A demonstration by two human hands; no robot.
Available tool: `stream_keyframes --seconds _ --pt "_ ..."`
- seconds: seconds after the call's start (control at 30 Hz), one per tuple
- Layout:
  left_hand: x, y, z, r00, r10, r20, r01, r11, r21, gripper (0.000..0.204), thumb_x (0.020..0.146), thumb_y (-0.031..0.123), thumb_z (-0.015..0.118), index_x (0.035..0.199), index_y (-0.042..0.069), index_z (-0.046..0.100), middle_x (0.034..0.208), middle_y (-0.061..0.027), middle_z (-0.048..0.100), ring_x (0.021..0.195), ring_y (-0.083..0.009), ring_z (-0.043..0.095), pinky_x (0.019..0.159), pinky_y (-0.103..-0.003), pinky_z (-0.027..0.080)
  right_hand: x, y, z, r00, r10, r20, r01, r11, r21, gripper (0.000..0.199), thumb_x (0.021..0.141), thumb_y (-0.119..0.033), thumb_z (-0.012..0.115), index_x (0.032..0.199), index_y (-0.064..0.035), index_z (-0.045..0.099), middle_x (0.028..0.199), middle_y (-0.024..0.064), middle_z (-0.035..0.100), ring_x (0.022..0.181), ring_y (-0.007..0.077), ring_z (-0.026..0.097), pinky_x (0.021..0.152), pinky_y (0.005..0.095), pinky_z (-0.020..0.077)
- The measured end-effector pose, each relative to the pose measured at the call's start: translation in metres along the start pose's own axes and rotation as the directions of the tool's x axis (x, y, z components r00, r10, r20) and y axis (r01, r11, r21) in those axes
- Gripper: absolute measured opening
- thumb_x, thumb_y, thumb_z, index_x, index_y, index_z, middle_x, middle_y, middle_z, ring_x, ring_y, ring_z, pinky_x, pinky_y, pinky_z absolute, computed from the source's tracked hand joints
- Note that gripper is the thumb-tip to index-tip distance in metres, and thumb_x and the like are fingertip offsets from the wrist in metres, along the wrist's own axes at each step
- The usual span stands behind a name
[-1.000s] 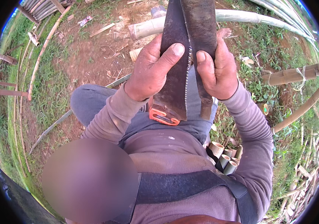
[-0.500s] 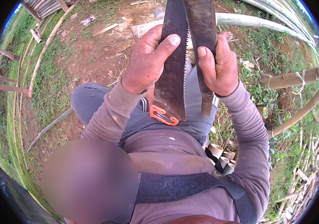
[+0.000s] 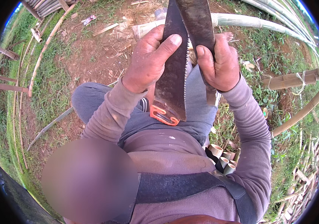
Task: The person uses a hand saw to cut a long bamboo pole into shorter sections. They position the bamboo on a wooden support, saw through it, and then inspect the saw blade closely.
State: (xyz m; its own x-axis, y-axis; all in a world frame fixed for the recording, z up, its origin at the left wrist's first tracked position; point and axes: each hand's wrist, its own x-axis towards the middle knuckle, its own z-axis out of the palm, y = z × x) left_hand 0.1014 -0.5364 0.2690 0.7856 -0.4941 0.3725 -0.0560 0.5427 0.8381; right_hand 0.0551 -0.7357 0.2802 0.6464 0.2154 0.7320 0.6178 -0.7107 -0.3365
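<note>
My left hand is closed round a hand saw, its thumb flat on the dark, rust-stained blade. The saw's orange handle lies toward my lap, and its toothed edge faces right. In my right hand is a dark, broad machete-like blade, pinched under the thumb. It narrows to a brown stub at the near end. Its left edge meets or overlaps the saw teeth above my hands; whether they touch I cannot tell. The far tips of both tools run out of view.
A thick green bamboo pole lies across the ground ahead. Cut bamboo tubes are by my right hip. A tied bamboo rail stands at right, and a long thin blade rests on the grass at left.
The broad blade in my right hand has tilted, its far end shifting left and its near end right. My left hand and the saw have hardly moved.
</note>
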Motion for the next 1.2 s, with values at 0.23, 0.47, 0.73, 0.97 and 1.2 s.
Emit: stream_keyframes --seconds 0.23,0.47,0.73,0.97,1.2 --pt "-0.004 0.004 -0.001 0.998 -0.038 0.052 0.034 0.997 0.072 0.034 0.111 0.017 0.053 0.140 0.001 0.056 0.129 -0.0055 0.068 0.117 -0.0105 0.063 0.104 -0.030 0.050 0.002 -0.003 0.001 0.999 -0.044 0.011 0.044 0.999 -0.026 0.024 0.096 -0.016 0.069 0.103 0.0007 0.054 0.056 0.0126 0.059 0.055 0.0382 0.064 0.067 0.0428 0.0506" --pt "-0.004 -0.002 0.005 0.999 0.012 0.034 -0.017 0.986 0.163 0.036 0.111 0.020 0.053 0.141 0.000 0.055 0.120 -0.0022 0.067 0.105 -0.0072 0.059 0.094 -0.027 0.049 -0.008 -0.015 0.006 0.992 0.123 -0.011 -0.119 0.978 0.174 0.022 0.098 -0.012 0.065 0.104 0.0035 0.051 0.058 0.0144 0.058 0.054 0.0384 0.063 0.055 0.0441 0.0459" --pt "0.001 0.004 0.003 0.998 -0.067 0.017 0.065 0.993 0.100 0.033 0.110 0.019 0.056 0.136 0.000 0.060 0.125 -0.0046 0.069 0.113 -0.0097 0.063 0.101 -0.029 0.049 -0.007 -0.016 0.001 0.983 0.182 0.031 -0.185 0.964 0.193 0.018 0.100 -0.011 0.063 0.104 0.0020 0.050 0.062 0.0152 0.060 0.056 0.0375 0.064 0.062 0.0437 0.0475" --pt "0.004 0.006 -0.001 0.997 -0.075 -0.033 0.075 0.997 0.004 0.033 0.108 0.015 0.059 0.137 0.000 0.061 0.128 -0.0064 0.069 0.117 -0.0117 0.065 0.104 -0.030 0.050 -0.001 -0.009 -0.003 0.991 0.134 -0.001 -0.134 0.989 0.070 0.020 0.099 -0.014 0.066 0.104 -0.0005 0.052 0.059 0.0140 0.058 0.058 0.0420 0.063 0.084 0.0469 0.0479" --pt "0.005 0.005 -0.003 0.996 -0.084 0.000 0.084 0.996 -0.015 0.035 0.108 0.013 0.058 0.141 0.002 0.058 0.131 -0.0075 0.068 0.121 -0.0127 0.063 0.107 -0.031 0.049 0.005 -0.003 -0.005 0.999 0.053 -0.007 -0.054 0.998 -0.031 0.021 0.099 -0.019 0.067 0.101 -0.0024 0.055 0.061 0.0138 0.060 0.059 0.0433 0.064 0.098 0.0576 0.0423"
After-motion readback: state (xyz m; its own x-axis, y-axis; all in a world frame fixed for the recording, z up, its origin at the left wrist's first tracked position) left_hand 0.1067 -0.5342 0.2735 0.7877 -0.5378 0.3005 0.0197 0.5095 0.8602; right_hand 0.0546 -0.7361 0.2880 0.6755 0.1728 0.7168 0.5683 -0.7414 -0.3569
